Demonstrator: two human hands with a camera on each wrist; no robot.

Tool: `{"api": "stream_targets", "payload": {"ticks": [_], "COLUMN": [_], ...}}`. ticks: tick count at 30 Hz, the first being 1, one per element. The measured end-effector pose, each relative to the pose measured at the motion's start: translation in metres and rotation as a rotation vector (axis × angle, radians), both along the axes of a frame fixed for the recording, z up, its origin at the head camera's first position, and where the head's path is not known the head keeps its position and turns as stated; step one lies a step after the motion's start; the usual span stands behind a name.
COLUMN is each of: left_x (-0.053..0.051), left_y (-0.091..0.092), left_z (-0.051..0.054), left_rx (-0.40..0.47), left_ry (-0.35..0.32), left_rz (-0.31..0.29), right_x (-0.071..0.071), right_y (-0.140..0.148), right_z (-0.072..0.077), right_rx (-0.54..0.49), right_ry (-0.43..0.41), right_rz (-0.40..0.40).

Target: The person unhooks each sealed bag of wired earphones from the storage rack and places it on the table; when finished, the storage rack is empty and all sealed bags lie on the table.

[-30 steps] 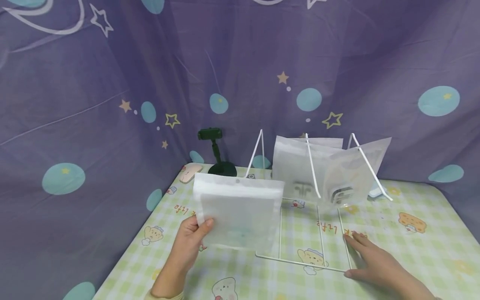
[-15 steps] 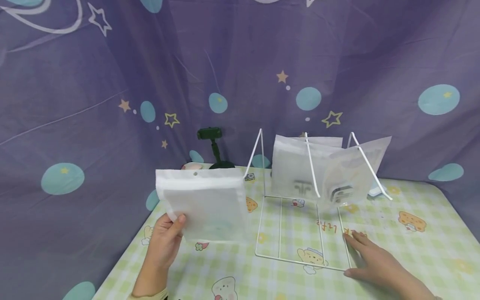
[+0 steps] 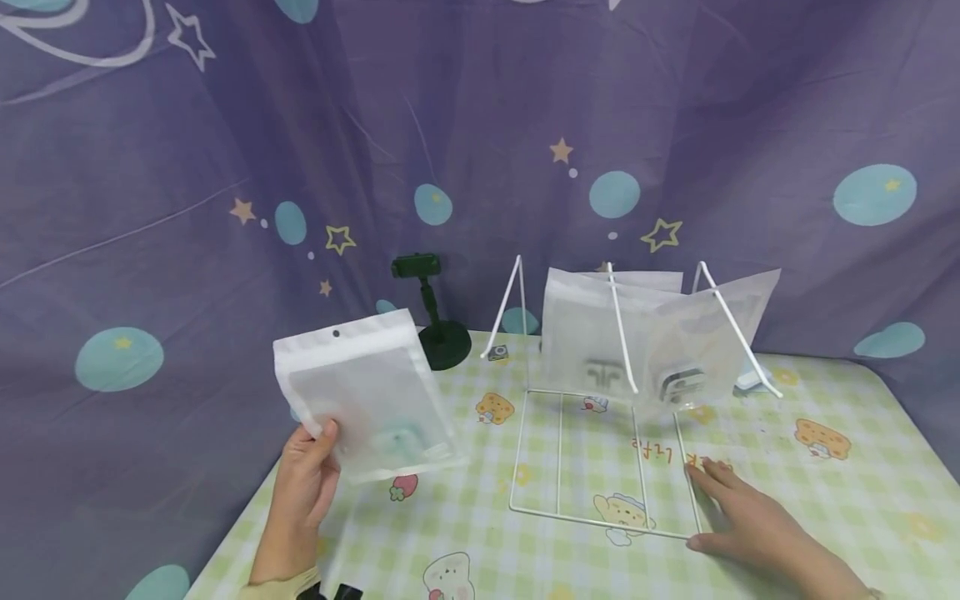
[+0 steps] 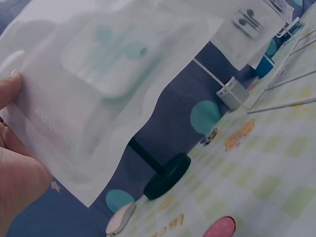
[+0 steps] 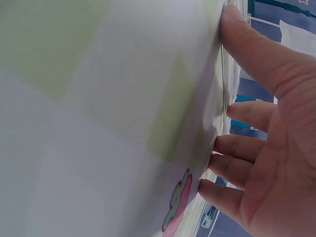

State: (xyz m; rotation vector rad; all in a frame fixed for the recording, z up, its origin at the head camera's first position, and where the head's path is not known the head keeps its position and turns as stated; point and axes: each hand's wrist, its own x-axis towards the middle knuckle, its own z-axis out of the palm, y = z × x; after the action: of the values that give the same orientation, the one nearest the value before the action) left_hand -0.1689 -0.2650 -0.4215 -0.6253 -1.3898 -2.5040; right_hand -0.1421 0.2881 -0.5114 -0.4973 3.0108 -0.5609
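My left hand (image 3: 306,475) pinches a frosted white zip pouch (image 3: 367,400) by its lower left edge, thumb in front. In the left wrist view, mint-green earphones in a white case (image 4: 111,59) show through the pouch. The pouch is tilted, held above the table left of a white wire rack (image 3: 558,454). My right hand (image 3: 757,521) rests at the rack's front right corner, fingers spread, fingertips on the cloth by the wire. Two more pouches hang on the rack: one (image 3: 577,333) with dark earphones, another (image 3: 712,333) with a dark item inside.
A dark green phone stand (image 3: 442,337) stands at the back left of the table. A pale mouse-shaped object (image 4: 120,218) lies near it in the left wrist view. A checked cloth (image 3: 570,567) covers the table. A patterned purple curtain (image 3: 480,100) hangs behind.
My left hand has moved the pouch leftward, away from the rack, and has tilted it. My right hand has stayed at the rack's corner.
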Motion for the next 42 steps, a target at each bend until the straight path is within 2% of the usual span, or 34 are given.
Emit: {"api": "stream_targets", "payload": {"ticks": [5, 10, 13, 16, 20, 25, 31, 42], "left_x": [-0.004, -0.011, -0.018, -0.024, -0.031, -0.037, -0.044, -0.061], "left_y": [-0.003, 0.001, 0.006, 0.01, 0.013, 0.016, 0.021, 0.027], "left_z": [-0.008, -0.014, -0.018, -0.024, -0.031, -0.039, -0.049, -0.062], "left_rx": [-0.072, -0.214, -0.275, -0.32, -0.368, -0.439, -0.538, -0.666], "left_ry": [-0.127, -0.326, -0.443, -0.513, -0.562, -0.627, -0.665, -0.712], "left_rz": [0.103, 0.209, 0.242, 0.247, 0.203, 0.183, 0.194, 0.163], "right_x": [0.0, 0.0, 0.001, 0.001, 0.001, 0.001, 0.0, 0.0], "right_y": [0.0, 0.0, -0.001, -0.001, -0.001, -0.001, -0.001, 0.0], "right_z": [0.0, 0.002, 0.004, 0.005, 0.005, 0.004, 0.003, 0.0], "right_rx": [-0.002, -0.009, -0.007, -0.004, -0.003, -0.006, -0.008, -0.014], "right_ry": [-0.012, -0.044, -0.049, -0.044, -0.036, -0.017, -0.025, -0.033], "right_rz": [-0.002, -0.008, -0.008, -0.008, -0.008, -0.003, 0.0, -0.005]}}
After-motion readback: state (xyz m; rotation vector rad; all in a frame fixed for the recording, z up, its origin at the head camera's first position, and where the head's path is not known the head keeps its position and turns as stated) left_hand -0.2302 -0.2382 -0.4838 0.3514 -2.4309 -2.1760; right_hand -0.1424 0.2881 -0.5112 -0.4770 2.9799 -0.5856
